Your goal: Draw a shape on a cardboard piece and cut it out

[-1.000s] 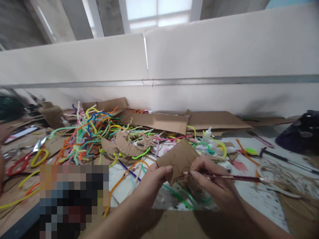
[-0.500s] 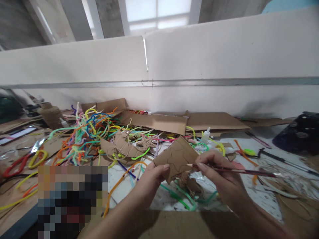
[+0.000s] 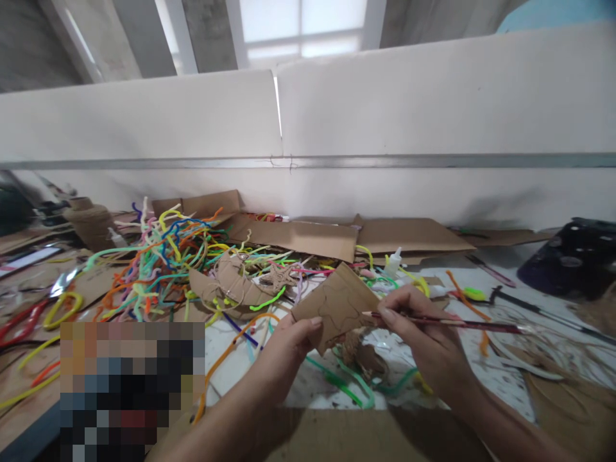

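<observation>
My left hand (image 3: 291, 346) grips a small piece of cardboard (image 3: 339, 298) by its lower left side, thumb on top. A star outline is drawn in dark line on its face. My right hand (image 3: 423, 330) is closed round a dark red pencil (image 3: 462, 323), whose sharpened tip is at the right edge of the cardboard, close to the star outline; I cannot tell whether it touches. Below the cardboard lies a twine-wrapped piece (image 3: 359, 353), partly hidden. A green pipe cleaner (image 3: 344, 388) curves beside it on the table.
A heap of coloured pipe cleaners (image 3: 163, 256) lies left of centre, beside a cardboard crescent (image 3: 238, 279) and a twine-wrapped star (image 3: 280, 277). Scissors (image 3: 62, 311) and a twine spool (image 3: 89, 221) are at left. A glue bottle (image 3: 393, 262) and a black glue gun (image 3: 534, 305) stand or lie at right.
The pencil tip has shifted slightly up relative to the cardboard, away from the star's lower right line. The view has swung slightly right. Both hands keep their holds.
</observation>
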`<action>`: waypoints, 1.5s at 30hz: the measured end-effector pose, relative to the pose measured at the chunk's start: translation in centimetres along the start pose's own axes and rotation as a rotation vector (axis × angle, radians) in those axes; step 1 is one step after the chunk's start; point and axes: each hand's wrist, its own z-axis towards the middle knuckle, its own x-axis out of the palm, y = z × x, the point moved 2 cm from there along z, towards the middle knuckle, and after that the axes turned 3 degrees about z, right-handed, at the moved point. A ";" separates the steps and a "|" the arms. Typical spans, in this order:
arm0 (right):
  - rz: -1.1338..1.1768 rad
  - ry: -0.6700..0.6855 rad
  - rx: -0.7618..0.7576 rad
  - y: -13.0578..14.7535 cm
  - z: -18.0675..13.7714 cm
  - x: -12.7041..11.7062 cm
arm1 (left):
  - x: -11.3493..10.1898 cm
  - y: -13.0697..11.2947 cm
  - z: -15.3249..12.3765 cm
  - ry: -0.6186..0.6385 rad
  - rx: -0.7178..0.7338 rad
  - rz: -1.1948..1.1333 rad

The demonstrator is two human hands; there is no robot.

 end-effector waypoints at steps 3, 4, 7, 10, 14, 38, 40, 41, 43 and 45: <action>0.002 0.046 0.014 -0.3 -0.1 0.1 | 0.0 0.1 0.1 -0.012 -0.005 -0.001; 0.001 0.058 0.018 -0.4 -0.2 0.1 | 0.0 0.1 0.1 -0.008 -0.004 -0.004; -0.001 0.070 0.023 -0.5 -0.4 0.2 | -0.1 0.1 0.1 0.005 -0.005 -0.008; 0.011 0.068 0.023 -0.3 -0.3 0.3 | -0.1 0.0 0.1 0.003 -0.003 -0.009; -0.001 0.073 0.009 0.1 -0.1 0.5 | 0.1 -0.1 0.0 -0.010 -0.002 -0.024; -0.016 0.058 0.002 -0.5 -0.3 0.4 | 0.0 0.2 -0.1 -0.055 -0.018 -0.017; -0.022 0.043 0.003 -0.5 -0.3 0.4 | 0.0 0.1 -0.1 -0.053 -0.014 -0.011; -0.020 0.036 0.002 -0.5 -0.3 0.3 | 0.0 0.1 -0.1 -0.047 -0.012 -0.017; -0.012 0.029 0.004 -0.5 -0.2 0.4 | 0.0 0.1 0.0 -0.038 -0.018 -0.035; -0.003 0.034 0.009 -0.5 -0.2 0.4 | 0.0 0.1 0.0 -0.040 -0.020 -0.042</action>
